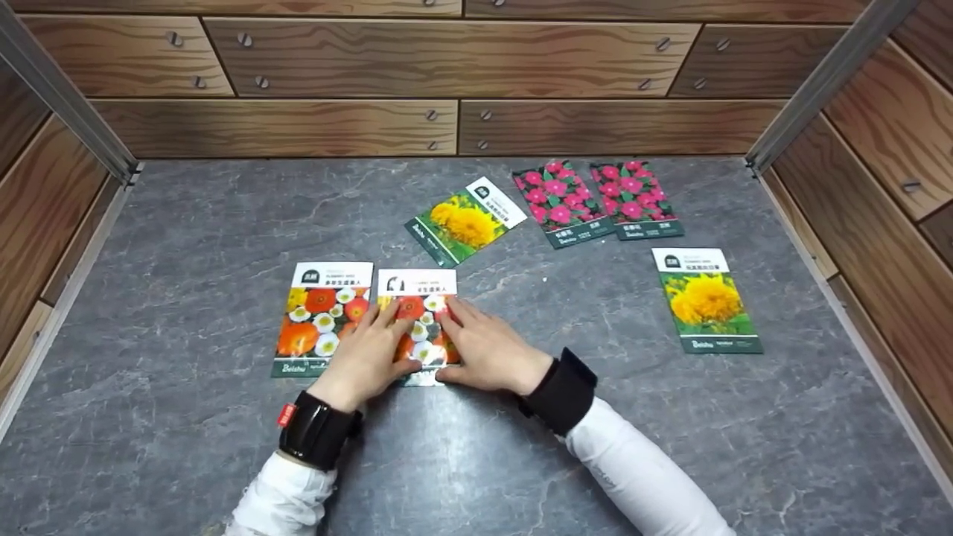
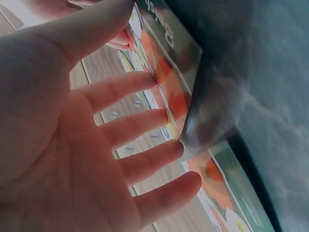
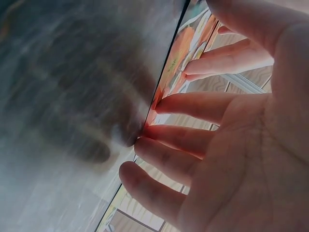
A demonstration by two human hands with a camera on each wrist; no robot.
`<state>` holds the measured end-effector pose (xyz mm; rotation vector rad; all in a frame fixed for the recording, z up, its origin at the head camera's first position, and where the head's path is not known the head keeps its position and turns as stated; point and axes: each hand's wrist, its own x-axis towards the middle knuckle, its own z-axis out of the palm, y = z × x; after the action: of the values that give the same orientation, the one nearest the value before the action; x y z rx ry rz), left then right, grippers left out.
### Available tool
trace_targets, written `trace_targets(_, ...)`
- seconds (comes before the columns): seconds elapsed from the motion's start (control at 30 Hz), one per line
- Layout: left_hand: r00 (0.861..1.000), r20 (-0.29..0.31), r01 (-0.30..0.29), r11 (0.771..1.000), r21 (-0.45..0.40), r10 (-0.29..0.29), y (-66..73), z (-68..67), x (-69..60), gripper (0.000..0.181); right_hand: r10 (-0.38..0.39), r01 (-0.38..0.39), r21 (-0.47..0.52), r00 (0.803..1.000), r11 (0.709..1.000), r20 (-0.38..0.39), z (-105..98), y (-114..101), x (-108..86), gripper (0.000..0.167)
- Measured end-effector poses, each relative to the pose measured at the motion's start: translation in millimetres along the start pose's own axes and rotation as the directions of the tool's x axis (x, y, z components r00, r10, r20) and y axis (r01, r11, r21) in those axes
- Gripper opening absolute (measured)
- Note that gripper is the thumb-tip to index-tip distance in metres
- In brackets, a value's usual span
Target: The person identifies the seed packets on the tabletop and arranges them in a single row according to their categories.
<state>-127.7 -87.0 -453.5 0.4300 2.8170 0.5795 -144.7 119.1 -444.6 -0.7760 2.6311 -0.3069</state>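
A flower seed packet with orange and white poppies [image 1: 423,327] lies flat on the grey table, between my hands. My left hand [image 1: 363,363] rests its fingertips on this packet's left side, and the left wrist view shows its fingers [image 2: 140,123] spread and nearly straight. My right hand [image 1: 490,351] touches the right edge; its fingers [image 3: 176,157] are extended in the right wrist view. The thumbs come close together over the packet's lower end. Just to the left lies a matching poppy packet [image 1: 320,309], its lower right corner partly covered by my left hand.
Behind lies a tilted yellow-flower packet [image 1: 465,223]. Two pink-flower packets [image 1: 560,201] lie side by side at the back right, and another yellow-flower packet [image 1: 707,301] is at the right. Wood-patterned walls [image 1: 447,59] bound the table's back and sides.
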Motion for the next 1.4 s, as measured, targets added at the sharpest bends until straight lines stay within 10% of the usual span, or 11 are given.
trace_targets(1.4,1.0,0.023,0.011,1.0,-0.012,-0.01,-16.7,-7.8,1.8,0.063,0.017,-0.017,0.003,1.0,1.0,-0.01,4,-10,12.8,0.091)
